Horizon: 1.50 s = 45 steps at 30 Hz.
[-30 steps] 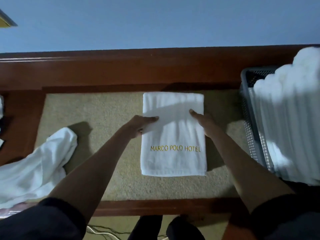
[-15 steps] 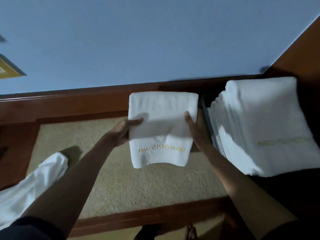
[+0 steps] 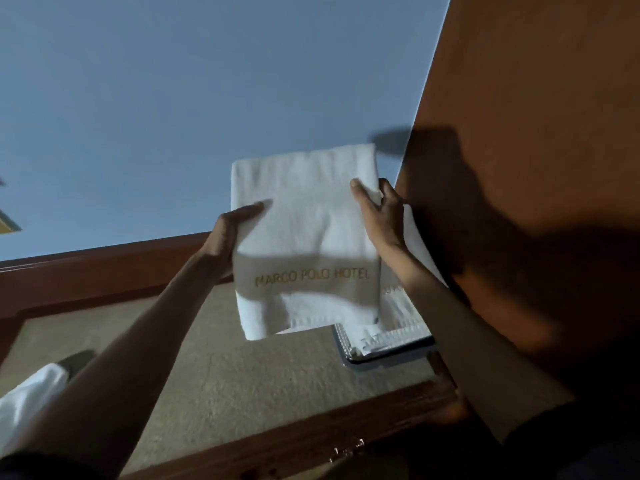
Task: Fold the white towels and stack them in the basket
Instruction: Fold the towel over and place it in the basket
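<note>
**Cloth, wood and plastic on my feed**

On my screen the folded towel (image 3: 304, 244) reads as white terry cloth, matt and softly napped, with gold stitched lettering across it. The loose towel (image 3: 27, 393) at the left looks like the same cloth. The basket (image 3: 388, 356) looks like grey plastic, with a fine perforated wall and a slightly glossy rim. The table top (image 3: 225, 375) has a beige, rough, carpet-like covering, framed by reddish wooden edging (image 3: 104, 271) with a polished sheen. The wall (image 3: 173, 98) is smooth, matt blue-grey. The side panel (image 3: 536, 81) is smooth brown wood.

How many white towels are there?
3: a folded towel between left hand and right hand, a stacked towel in the basket behind it, a loose towel lower left. More may be hidden.
</note>
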Available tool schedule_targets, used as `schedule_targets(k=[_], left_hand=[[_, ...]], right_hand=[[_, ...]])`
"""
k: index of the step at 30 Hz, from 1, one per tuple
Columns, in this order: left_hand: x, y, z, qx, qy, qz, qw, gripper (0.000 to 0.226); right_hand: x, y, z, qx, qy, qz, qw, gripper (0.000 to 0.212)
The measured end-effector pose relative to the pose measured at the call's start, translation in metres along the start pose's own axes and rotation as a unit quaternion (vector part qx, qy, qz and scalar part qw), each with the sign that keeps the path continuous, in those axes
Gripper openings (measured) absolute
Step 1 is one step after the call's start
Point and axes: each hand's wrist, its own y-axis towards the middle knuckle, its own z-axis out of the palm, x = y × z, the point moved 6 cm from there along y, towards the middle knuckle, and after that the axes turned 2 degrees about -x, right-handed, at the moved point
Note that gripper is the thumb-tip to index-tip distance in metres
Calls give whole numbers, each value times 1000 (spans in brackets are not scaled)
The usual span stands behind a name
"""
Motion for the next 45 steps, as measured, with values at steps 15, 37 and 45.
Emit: schedule_targets(k=[15, 37, 45], left_hand=[[94, 61, 169, 81, -145, -126, 978, 59], [115, 215, 95, -189, 299, -17, 935, 62], [54, 122, 82, -82, 511, 129, 846, 25]], right_hand=[[-37, 93, -145, -19, -213, 123, 969, 48], [-222, 56, -103, 142, -358, 143, 912, 68], [-141, 34, -40, 112, -334, -12, 936, 31]])
